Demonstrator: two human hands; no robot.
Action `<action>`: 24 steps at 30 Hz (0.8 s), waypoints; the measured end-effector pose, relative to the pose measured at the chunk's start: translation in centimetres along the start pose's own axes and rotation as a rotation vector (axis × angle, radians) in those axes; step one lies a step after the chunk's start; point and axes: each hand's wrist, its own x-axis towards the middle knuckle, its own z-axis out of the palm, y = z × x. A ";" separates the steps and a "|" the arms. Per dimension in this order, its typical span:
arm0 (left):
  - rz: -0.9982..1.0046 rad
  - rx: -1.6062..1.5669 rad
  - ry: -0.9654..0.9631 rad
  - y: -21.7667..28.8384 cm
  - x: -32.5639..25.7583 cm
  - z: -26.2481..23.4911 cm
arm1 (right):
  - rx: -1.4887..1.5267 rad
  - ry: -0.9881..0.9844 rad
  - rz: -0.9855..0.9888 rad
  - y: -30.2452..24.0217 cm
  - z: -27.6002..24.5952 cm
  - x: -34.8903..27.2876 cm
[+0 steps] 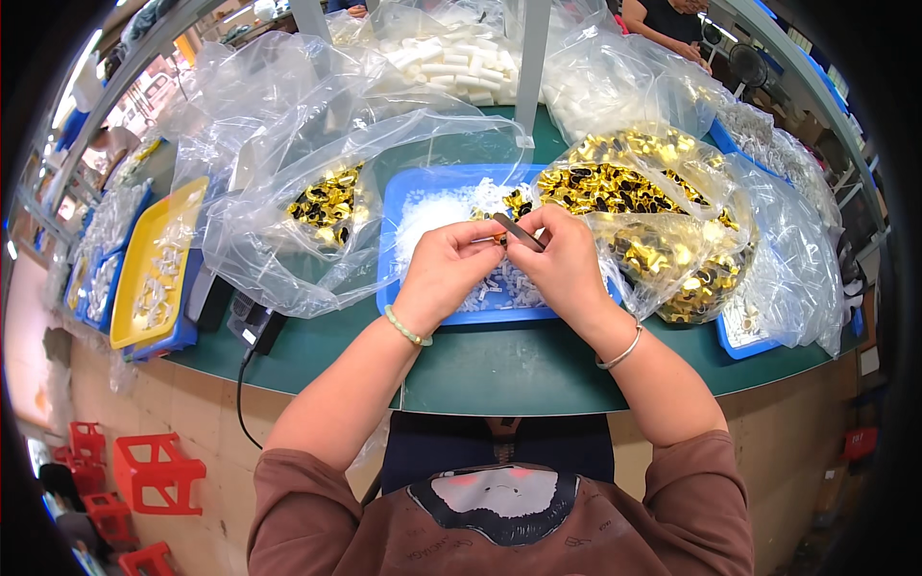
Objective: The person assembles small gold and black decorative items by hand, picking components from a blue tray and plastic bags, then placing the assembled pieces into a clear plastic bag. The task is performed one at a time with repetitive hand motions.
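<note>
Both hands meet above a blue tray (392, 206) on the green table. My right hand (567, 254) is closed on a dark, flat metal strip (520, 232) that looks like tweezers, its narrow end slanting up to the left. The fingertips of my left hand (449, 267) pinch a small gold part (499, 238), mostly hidden by the fingers, close beside the strip. Under the hands, the tray holds small white plastic pieces (509, 291), finer white pieces (437, 213) at its left, and some gold parts (519, 202) near its far side.
Clear bags of shiny gold parts stand left (327, 206) and right (624, 187) of the tray. White tubular pieces (461, 69) fill a bag behind. A yellow tray (130, 288) and a black corded device (252, 322) lie left. Metal posts (533, 67) rise at the back; a co-worker (663, 24) is beyond.
</note>
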 end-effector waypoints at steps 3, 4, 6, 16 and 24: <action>-0.006 -0.019 0.007 0.4 -0.3 0.3 | 0.011 -0.013 0.016 0.0 -0.1 0.1; -0.021 -0.006 -0.001 0.4 -0.2 0.0 | 0.013 -0.020 0.014 0.0 -0.1 0.2; -0.034 0.008 -0.006 0.6 0.0 0.0 | 0.038 -0.019 0.032 0.1 -0.2 0.1; 0.010 0.011 0.085 0.0 0.3 0.2 | 0.189 -0.120 -0.003 0.7 0.0 0.0; -0.080 -0.069 0.103 0.5 0.5 -0.3 | 0.396 0.042 -0.124 -0.7 -2.3 0.6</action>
